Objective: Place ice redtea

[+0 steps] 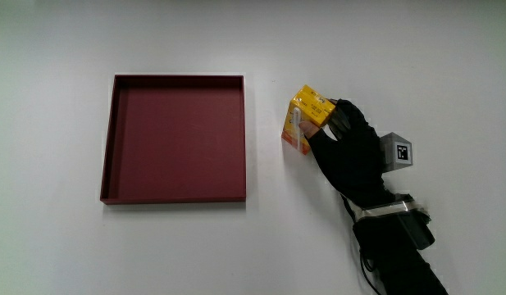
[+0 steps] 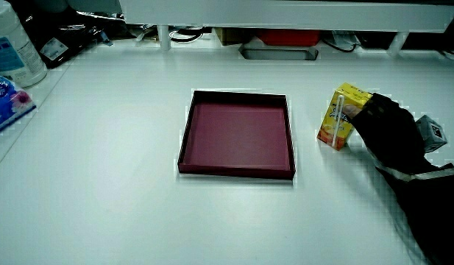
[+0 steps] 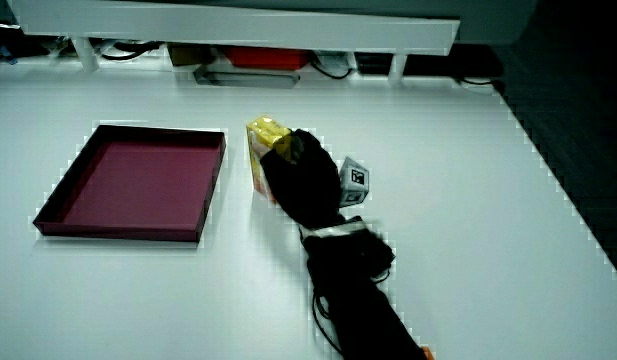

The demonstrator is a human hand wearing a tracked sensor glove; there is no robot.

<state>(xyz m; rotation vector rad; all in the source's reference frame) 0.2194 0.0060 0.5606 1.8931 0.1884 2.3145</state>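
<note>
Beside the tray, on the bare white desk point(image 1: 384, 49), stands the ice redtea carton point(image 1: 304, 117), a small yellow-and-orange drink box with a straw fixed to its side; in a side view point(image 2: 342, 116) its base appears to rest on the desk surface, or very nearly so, and it stands roughly upright with a slight lean. The hand point(image 1: 351, 152) is wrapped around the carton, the fingers point(image 1: 335, 115) clamped on its upper part and the side turned away from the tray, and the patterned cube point(image 1: 398, 152) sits on the back of the glove. The forearm point(image 1: 396, 246) runs from the wrist toward the person. The dark red tray point(image 1: 109, 147) lies near the carton but apart from it, with a strip of bare desk between them, and nothing shows inside it in any view. As a judgement, the placing is either at its very end or not properly begun: if the carton is meant only to be set on the desk, what remains is to loosen the grip and draw the hand away; if the tray is the goal, the whole carry across to it is left. At the desk's edge in a side view stand a pale bottle point(image 2: 15, 48) and a blue packet point(image 2: 6, 103), well apart from everything else.
</note>
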